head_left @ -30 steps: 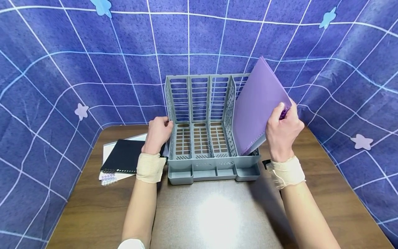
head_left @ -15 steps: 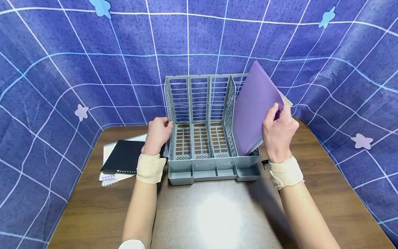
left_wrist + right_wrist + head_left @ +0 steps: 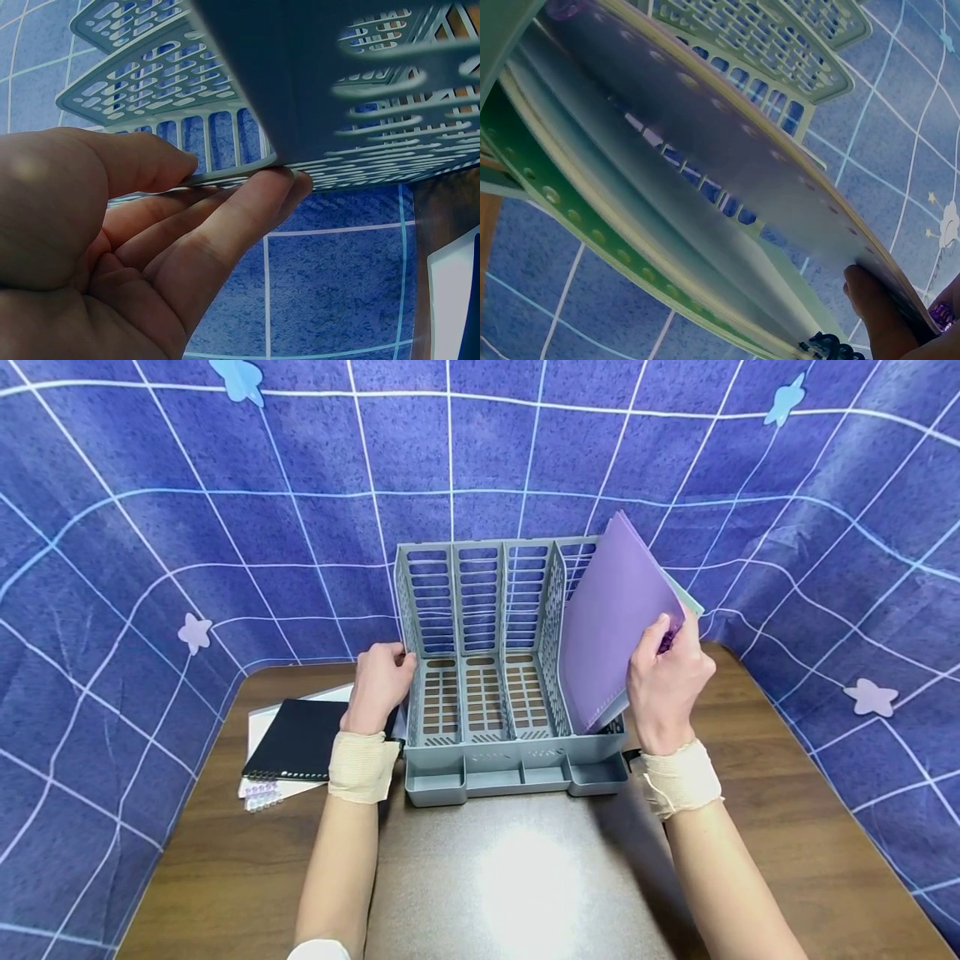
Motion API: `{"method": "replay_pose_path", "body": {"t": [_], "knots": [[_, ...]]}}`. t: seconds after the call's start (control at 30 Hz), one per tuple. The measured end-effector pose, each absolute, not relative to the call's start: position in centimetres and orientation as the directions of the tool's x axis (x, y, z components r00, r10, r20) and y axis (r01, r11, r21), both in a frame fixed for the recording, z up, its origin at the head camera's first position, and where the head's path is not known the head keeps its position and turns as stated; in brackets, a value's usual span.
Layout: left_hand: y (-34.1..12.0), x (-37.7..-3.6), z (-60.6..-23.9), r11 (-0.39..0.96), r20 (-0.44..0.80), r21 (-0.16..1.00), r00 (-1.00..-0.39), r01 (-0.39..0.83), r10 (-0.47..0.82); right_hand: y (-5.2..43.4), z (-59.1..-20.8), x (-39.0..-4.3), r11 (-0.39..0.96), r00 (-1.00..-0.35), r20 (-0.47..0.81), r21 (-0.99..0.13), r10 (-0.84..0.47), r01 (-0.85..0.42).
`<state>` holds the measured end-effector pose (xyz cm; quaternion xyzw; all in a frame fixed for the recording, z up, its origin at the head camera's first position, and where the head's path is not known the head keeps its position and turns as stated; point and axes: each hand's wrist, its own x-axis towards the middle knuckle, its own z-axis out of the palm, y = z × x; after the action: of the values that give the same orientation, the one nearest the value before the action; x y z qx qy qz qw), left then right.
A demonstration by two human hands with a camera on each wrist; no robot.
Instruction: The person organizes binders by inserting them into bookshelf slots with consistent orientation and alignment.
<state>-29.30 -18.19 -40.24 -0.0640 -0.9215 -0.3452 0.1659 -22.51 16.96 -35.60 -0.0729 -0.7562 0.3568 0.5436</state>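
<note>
A gray rack (image 3: 517, 750) with 4 upright slots stands on a brown table (image 3: 210, 860). The person's left hand (image 3: 381, 685) pinches the edge of its left wall, thumb on 1 side, fingers on the other. Well apart from it, the right hand (image 3: 670, 685) grips a purple notebook (image 3: 600, 618) by its upper front corner, near the coil. The notebook is tilted and slightly bowed, its lower end in the rightmost slot. To its right is a green notebook (image 3: 544, 169), apparently in the same slot; the right-wrist view shows pale layers and a gap between the 2 covers. A black notebook (image 3: 300, 739) lies left of the rack.

The step looks like guiding the purple notebook in this slot. A firm left pinch should stop the rack from sliding. The right hand would do best to bring the notebook upright, in line with the divider (image 3: 553, 635), and ease the bow out of it before any push. A dark coil (image 3: 832, 346) near the right fingers could catch, so keep both coils apart.
</note>
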Motion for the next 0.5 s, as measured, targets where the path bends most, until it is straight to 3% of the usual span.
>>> {"method": "replay_pose_path", "body": {"t": [0.5], "knots": [[-18.3, -29.3, -40.2, 0.753, 0.345, 0.616, -0.938, 0.232, 0.007, 16.8, -36.7, -22.7, 0.74, -0.446, 0.742, -0.634, 0.5, -0.226]]}}
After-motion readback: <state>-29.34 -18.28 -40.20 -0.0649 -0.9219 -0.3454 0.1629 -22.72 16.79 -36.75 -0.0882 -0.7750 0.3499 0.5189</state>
